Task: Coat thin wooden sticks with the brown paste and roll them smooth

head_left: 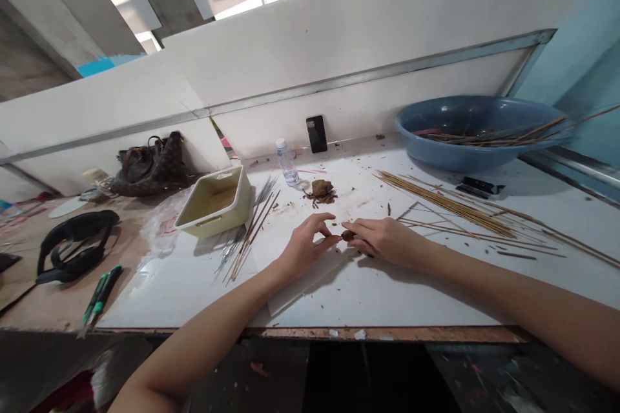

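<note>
My right hand [380, 239] pinches a small brown lump [347, 235] between thumb and fingers, low over the white board on the table. Just left of it, my left hand [312, 239] has its thumb and index finger apart, with the fingertips near the lump's left side; nothing shows between them. Beyond both hands a larger brown clay-like lump [321, 188] sits among dark crumbs and short pieces. A clear bottle [287, 162] stands behind it, and a dark phone [316, 133] leans upright against the white partition.
Thin brown sticks [450, 206] lie at the right, below a blue basin [455, 151] holding more sticks. On the left are a pale yellow container [213, 222], thin rods [254, 226], a plastic bag, a brown handbag [155, 168], black headphones [80, 264] and green-handled pliers [101, 293].
</note>
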### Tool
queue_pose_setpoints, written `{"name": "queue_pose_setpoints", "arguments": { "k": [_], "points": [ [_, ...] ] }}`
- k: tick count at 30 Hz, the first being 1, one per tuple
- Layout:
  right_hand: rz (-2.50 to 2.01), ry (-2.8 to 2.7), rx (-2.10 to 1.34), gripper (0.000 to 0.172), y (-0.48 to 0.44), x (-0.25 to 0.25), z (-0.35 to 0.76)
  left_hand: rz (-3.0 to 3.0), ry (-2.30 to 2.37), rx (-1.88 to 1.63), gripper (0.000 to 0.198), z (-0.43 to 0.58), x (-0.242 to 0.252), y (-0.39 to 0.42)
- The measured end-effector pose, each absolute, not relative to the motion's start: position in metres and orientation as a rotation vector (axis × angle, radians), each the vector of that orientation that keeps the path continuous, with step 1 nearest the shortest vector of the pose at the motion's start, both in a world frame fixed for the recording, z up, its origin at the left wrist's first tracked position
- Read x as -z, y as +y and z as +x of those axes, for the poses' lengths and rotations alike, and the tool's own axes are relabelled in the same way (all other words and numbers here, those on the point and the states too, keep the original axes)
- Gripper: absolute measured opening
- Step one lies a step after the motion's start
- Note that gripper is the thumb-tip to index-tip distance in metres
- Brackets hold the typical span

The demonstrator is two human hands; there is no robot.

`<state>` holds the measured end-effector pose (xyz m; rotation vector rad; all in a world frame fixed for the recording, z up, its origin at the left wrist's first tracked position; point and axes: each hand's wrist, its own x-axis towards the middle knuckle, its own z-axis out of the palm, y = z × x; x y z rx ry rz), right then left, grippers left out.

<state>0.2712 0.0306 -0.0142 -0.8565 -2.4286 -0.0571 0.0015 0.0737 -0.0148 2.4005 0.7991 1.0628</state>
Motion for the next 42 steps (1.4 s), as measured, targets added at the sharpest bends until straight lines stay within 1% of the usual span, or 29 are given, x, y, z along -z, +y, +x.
{"name": "queue_pose_setpoints", "arguments": {
  "k": [3,8,14,20,27,33,39,41,42],
  "points": [
    [-0.855,-2.389,0.065,0.032,0.032,0.017,0.272,2.391,0.816,-1.067,0.036,0.001,0.015,0.074],
    [-0.863,-2.352,0.049,0.023,0.027,0.015,0.27,2.432,0.803,-1.087,0.03,0.001,0.011,0.076],
    [-0.897,-2.405,0.011,0.022,0.02,0.006,0.267,2.572,0.611,-1.106,0.016,0.002,0.011,0.082],
    [-0.852,-2.409,-0.047,0.022,0.017,-0.001,0.264,2.596,0.533,-1.178,0.023,0.004,0.008,0.082],
    [-0.795,-2.375,-0.04,0.022,0.015,-0.003,0.265,2.542,0.491,-1.228,0.016,0.005,0.008,0.08],
    [-0.755,-2.394,0.106,0.027,0.019,0.004,0.268,2.542,0.438,-1.244,0.011,0.007,0.008,0.079],
    [-0.825,-2.434,0.049,0.02,0.017,0.002,0.268,2.567,0.459,-1.202,0.009,0.007,0.007,0.08],
    [-0.846,-2.428,-0.015,0.017,0.017,0.001,0.268,2.584,0.473,-1.187,0.013,0.007,0.008,0.08],
    [-0.84,-2.423,-0.038,0.017,0.017,0.001,0.269,2.589,0.479,-1.184,0.018,0.007,0.009,0.08]
  ]
}}
